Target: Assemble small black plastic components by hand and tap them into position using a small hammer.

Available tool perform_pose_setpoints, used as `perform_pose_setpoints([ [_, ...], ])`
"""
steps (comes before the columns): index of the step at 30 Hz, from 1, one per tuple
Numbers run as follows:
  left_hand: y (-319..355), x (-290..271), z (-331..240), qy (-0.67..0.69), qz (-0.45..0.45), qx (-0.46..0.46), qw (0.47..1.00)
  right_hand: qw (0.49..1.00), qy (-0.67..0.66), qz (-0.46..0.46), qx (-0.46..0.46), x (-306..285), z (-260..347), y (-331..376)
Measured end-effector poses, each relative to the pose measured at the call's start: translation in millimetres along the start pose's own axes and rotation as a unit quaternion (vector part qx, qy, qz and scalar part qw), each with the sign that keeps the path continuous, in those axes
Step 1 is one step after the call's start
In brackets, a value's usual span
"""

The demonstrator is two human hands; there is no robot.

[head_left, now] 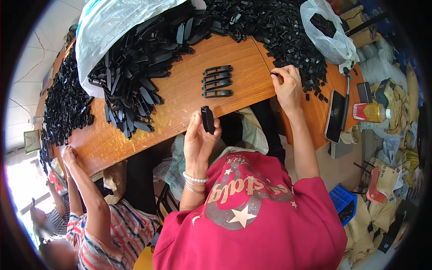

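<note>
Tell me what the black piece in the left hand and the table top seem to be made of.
The black piece in the left hand looks like moulded plastic: uniform black with a dull sheen and a thin, shaped body. The table top looks like wood or a wood-pattern laminate: orange-brown with grain lines and a smooth surface; which of the two is unclear.

Held piece (207, 119): black, oblong plastic part, upright, pinched between thumb and fingers at centre of frame, just off the table edge.
Small piece (274, 74): tiny black plastic bit, pressed flat under fingertips on the wood, right of centre, at the fringe of the loose black heap.
Row of four (217, 81): black slotted strips, laid flat and parallel, stacked one above another, upper centre of frame.
</note>
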State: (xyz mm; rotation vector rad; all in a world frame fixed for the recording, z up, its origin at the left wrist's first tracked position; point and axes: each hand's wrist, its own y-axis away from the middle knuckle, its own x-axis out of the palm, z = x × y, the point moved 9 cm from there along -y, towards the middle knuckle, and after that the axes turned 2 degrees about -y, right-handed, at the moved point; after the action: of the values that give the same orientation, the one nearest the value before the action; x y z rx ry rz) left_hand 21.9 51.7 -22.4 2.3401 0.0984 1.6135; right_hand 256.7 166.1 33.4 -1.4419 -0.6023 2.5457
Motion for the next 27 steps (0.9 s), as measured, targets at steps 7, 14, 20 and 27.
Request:
perform_pose_setpoints([
  [7,3,8,8,0.041,0.051,0.001,0.998,0.956,-0.238,-0.124,0.117,-25,-17,10],
  [14,4,30,20,0.015,0.074,-0.032,0.997,0.866,-0.462,0.017,0.191,-5,29,25],
  [20,13,50,22,-0.087,0.030,0.005,0.996,0.911,-0.408,0.053,-0.024,-41,119,30],
  [27,27,68,9,-0.185,0.029,0.037,0.982,0.930,-0.362,0.007,-0.062,-49,137,36],
])
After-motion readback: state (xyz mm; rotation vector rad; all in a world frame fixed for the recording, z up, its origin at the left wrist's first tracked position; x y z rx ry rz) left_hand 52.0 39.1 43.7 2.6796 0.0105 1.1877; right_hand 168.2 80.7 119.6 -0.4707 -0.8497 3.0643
